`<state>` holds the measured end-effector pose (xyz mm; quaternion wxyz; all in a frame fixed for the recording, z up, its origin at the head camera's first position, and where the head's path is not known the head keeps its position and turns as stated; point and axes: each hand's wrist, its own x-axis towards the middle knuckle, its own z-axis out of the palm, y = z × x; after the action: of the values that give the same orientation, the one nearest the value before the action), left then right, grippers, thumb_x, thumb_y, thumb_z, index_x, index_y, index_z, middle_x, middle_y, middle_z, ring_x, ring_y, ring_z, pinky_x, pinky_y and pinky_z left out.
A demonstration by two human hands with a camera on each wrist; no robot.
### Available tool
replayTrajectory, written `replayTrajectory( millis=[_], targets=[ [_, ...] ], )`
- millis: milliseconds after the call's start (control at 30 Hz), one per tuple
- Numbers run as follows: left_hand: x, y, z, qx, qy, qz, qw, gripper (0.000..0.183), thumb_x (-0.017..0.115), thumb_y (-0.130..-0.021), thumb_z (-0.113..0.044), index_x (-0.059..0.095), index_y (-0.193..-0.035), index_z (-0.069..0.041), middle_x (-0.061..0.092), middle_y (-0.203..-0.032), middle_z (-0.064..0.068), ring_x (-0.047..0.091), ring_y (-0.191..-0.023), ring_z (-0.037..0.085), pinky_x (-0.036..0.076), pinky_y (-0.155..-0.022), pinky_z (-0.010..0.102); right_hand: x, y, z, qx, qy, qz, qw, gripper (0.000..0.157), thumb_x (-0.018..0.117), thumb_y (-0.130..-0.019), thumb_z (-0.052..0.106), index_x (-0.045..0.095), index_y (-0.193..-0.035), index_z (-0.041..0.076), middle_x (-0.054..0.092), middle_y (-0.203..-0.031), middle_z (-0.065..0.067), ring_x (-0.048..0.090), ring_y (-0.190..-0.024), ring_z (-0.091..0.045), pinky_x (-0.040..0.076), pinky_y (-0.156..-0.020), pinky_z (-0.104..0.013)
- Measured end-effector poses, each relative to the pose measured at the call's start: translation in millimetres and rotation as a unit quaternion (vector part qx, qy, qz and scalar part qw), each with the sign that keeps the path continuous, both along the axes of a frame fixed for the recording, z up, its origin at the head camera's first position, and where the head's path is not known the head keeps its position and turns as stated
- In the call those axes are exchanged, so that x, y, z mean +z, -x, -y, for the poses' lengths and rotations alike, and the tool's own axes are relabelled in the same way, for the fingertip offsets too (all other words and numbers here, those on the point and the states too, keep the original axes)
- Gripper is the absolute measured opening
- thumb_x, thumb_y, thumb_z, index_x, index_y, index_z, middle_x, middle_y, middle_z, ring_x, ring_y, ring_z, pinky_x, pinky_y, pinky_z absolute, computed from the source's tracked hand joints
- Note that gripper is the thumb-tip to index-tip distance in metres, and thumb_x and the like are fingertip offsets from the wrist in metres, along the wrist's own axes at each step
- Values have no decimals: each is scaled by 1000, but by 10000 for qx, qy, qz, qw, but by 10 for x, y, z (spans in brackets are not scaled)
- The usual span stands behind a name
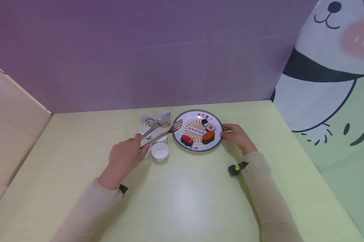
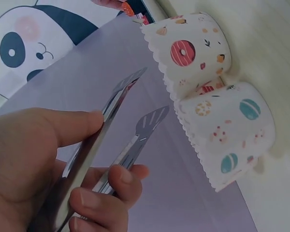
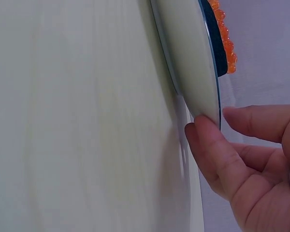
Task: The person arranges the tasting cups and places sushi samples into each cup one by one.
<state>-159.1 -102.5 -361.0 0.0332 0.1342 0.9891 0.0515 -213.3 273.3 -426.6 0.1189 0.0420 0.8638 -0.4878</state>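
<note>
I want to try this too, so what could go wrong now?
Maybe the tongs, spread open in the left hand close to the cups, could bump one over. The right hand pinches the plate just at its edge, so a sudden tug might make the orange-topped sushi slide.

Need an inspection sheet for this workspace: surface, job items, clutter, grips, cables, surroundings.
Surface: pale table, glare patch near the middle.
Job's things: metal tongs, heads apart; plate bearing sushi-like pieces, one red-topped, one orange-topped; patterned paper cups grouped left of it in the head view.
Clutter: nothing seen.
Grips: left grip holds the tongs; right grip pinches the plate's rim.
Cables: nothing seen.
Surroundings: purple backdrop behind; panda picture at right.
</note>
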Motion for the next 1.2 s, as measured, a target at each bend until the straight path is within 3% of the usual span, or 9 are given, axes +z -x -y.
replayTrajectory(
  millis=[300, 500, 800, 933, 1200],
  targets=[
    [-45, -42, -56, -107, 2, 2, 9999, 51, 51, -94, -45, 52, -117, 0, 54, -67, 9, 49, -50, 23, 37, -41, 35, -6, -4, -2, 35, 141, -119, 9998, 47, 51, -93, 4, 39, -136, -11, 47, -131, -29, 55, -107, -33, 50, -86, -29],
    [-63, -70, -101, -108, 31, 157, 9998, 55, 49, -95, -46, 49, -128, -2, 57, -70, 9, 50, -52, 23, 38, -42, 35, -30, 3, -21, 122, 276, -216, 9993, 47, 51, -93, 2, 38, -135, -13, 47, -129, -31, 56, -105, -34, 51, -82, -25],
    [-41, -128, -193, -198, 159, 278, 9993, 63, 48, -95, -48, 40, -140, -4, 56, -67, 9, 52, -54, 24, 39, -43, 34, -23, 15, -23, 52, 162, -62, 9998, 48, 52, -94, 4, 37, -137, -11, 47, -131, -29, 55, -108, -34, 51, -85, -29],
    [-32, -149, -218, -210, 215, 194, 9994, 63, 49, -95, -47, 40, -140, -4, 56, -67, 9, 52, -52, 23, 39, -42, 34, -19, 15, -16, 40, 155, -33, 9999, 48, 52, -94, 5, 37, -137, -11, 46, -132, -29, 54, -110, -34, 50, -87, -31],
    [-25, -208, -266, -321, 185, -21, 9993, 56, 51, -94, -45, 49, -129, -2, 63, -83, 15, 61, -63, 32, 43, -46, 39, -20, -6, -13, 100, 132, -180, 9997, 47, 52, -93, 3, 39, -135, -13, 48, -129, -31, 57, -103, -31, 51, -84, -29]
  ],
)
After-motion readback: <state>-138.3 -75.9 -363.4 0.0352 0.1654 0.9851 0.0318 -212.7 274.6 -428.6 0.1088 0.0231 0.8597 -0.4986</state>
